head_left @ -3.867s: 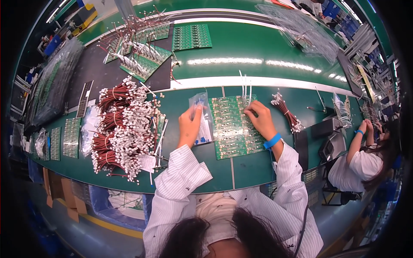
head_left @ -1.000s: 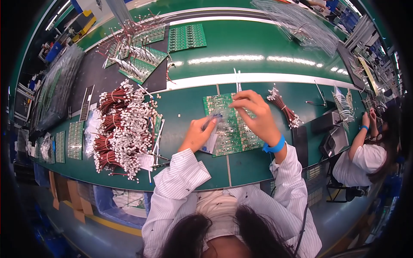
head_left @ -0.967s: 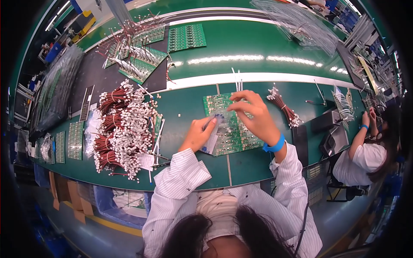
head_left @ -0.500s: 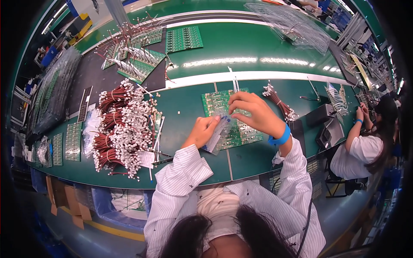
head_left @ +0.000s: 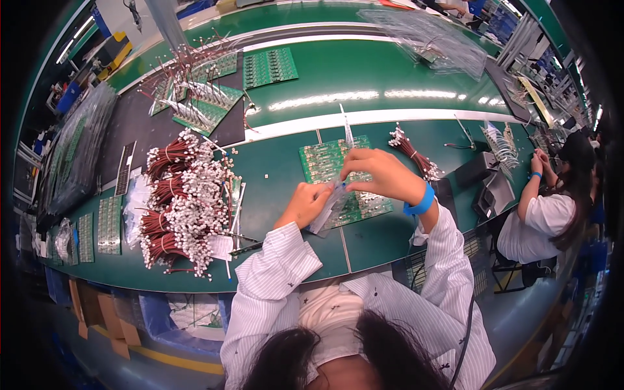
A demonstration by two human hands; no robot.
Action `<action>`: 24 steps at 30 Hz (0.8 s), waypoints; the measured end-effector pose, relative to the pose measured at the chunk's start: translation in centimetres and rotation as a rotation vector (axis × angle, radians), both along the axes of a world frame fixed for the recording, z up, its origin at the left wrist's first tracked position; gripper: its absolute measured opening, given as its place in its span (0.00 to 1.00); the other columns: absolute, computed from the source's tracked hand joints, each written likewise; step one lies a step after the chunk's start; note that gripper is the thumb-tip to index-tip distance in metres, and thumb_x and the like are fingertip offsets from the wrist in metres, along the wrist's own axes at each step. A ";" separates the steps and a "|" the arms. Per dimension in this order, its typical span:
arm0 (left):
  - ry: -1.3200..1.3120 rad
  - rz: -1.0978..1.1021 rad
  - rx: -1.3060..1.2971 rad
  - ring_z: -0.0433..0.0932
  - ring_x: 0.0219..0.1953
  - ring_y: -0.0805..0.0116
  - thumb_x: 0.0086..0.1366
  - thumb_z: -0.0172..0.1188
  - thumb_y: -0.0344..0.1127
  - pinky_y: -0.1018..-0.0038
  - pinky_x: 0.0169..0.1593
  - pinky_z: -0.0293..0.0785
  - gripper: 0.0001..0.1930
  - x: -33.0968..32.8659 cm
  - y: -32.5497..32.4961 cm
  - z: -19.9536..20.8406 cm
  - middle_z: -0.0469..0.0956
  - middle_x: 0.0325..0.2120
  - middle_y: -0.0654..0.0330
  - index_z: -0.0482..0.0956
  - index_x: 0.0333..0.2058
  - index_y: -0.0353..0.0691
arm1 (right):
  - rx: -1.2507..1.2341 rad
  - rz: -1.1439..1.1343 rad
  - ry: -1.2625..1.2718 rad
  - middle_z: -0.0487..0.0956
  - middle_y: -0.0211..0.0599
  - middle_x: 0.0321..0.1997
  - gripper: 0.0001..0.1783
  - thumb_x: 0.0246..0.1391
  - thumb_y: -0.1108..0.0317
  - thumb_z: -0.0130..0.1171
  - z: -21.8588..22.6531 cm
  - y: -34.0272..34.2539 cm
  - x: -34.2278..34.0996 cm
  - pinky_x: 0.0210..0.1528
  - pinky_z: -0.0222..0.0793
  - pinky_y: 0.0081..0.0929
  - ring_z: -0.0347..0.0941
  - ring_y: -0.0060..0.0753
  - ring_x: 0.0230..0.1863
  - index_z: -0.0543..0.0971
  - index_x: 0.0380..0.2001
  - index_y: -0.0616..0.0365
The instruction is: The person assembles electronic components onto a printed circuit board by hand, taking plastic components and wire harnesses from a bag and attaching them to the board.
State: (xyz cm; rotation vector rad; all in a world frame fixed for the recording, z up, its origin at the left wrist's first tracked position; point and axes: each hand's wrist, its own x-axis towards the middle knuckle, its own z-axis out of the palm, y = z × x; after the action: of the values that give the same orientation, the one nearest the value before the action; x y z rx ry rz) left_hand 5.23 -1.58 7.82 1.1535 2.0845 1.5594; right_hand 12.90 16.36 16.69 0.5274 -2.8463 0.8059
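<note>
A small clear plastic bag [head_left: 329, 216] with small blue pieces at its top hangs over a green circuit board panel [head_left: 367, 209] on the bench. My left hand [head_left: 304, 204] is closed on the bag's left side, thumb pressed to the fingers. With a blue wristband at its wrist, my right hand [head_left: 385, 174] curls over the bag's upper end, its thumb and fingertips close together there. What lies between those fingertips is too small to make out. A white strip [head_left: 348, 130] sticks up at the board's far edge.
Bundles of red-brown wires with white connectors [head_left: 185, 201] are heaped left of my hands; another wire bundle [head_left: 415, 154] lies to the right. Black bins [head_left: 491, 195] stand near a co-worker [head_left: 543, 211]. Further boards [head_left: 270, 67] lie at the back.
My right hand's fingers have closed in on the bag's top and its thumb is nearer my left hand. The whole view has shifted slightly.
</note>
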 end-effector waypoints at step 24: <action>0.048 0.022 -0.170 0.72 0.19 0.52 0.58 0.52 0.43 0.66 0.24 0.66 0.14 0.0 0.1 0.2 0.73 0.18 0.47 0.78 0.28 0.37 | 0.011 -0.048 -0.123 0.76 0.34 0.25 0.05 0.39 0.70 0.57 -1.1 -0.1 -0.6 0.29 0.67 0.29 0.73 0.35 0.27 0.76 0.23 0.57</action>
State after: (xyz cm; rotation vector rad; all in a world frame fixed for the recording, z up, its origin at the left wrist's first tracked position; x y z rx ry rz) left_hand 5.22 -1.49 8.06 1.1216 2.2183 1.3456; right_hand 12.33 16.28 15.63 0.4228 -2.9645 0.8425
